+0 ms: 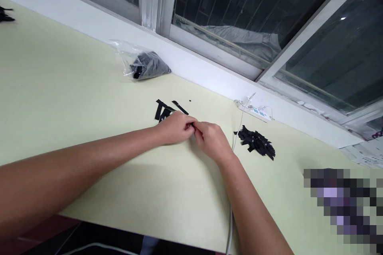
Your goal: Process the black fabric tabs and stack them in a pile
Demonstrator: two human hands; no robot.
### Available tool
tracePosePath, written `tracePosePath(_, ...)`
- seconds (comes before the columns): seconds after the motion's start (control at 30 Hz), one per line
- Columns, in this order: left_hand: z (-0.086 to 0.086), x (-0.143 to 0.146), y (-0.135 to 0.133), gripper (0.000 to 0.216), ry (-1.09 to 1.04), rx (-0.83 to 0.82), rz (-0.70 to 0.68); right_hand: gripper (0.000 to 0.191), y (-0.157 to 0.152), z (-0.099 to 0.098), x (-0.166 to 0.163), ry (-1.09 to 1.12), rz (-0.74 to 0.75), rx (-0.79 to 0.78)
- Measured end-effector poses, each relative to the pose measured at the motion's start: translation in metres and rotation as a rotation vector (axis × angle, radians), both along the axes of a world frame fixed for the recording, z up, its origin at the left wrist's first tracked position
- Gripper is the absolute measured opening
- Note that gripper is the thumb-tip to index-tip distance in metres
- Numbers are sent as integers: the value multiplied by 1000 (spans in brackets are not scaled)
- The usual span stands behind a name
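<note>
My left hand [176, 128] and my right hand [210, 137] meet over the middle of the table, both with fingers pinched. Between their fingertips shows a bit of a small black strip [192, 125]; most of it is hidden by the fingers. Just beyond my left hand lie several short black strips [158, 110], partly covered by that hand. One longer black strip [180, 107] rests apart from them, with a small dark round piece [190, 101] beyond it. To the right of my right hand sits a heap of black strips [256, 142].
A clear plastic bag [149, 65] with black pieces lies by the wall. A white power strip [254, 110] stands at the back, its white cable [231, 223] running past my right arm to the table's front edge. A blurred-out patch [341, 203] covers the right side.
</note>
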State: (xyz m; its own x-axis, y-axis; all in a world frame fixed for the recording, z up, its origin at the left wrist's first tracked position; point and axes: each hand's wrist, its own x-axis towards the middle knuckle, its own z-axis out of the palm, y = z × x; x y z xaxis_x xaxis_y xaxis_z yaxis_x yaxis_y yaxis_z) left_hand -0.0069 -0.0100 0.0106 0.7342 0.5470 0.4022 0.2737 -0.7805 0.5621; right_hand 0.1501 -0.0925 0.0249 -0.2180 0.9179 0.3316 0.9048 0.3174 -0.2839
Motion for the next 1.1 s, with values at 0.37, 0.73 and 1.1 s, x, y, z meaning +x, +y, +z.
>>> tracePosePath(0.37,1,1,4,28,29,-7,2,21,-1,-3,-5,79,-7,-2)
tracePosePath(0.73,3,1,0,31,54,17,-41,19,3,-4,7,278,-6,-35)
tracePosePath(1.1,-3,1,4,27,10,15,2,23,8,-13,15,436,-115,-102)
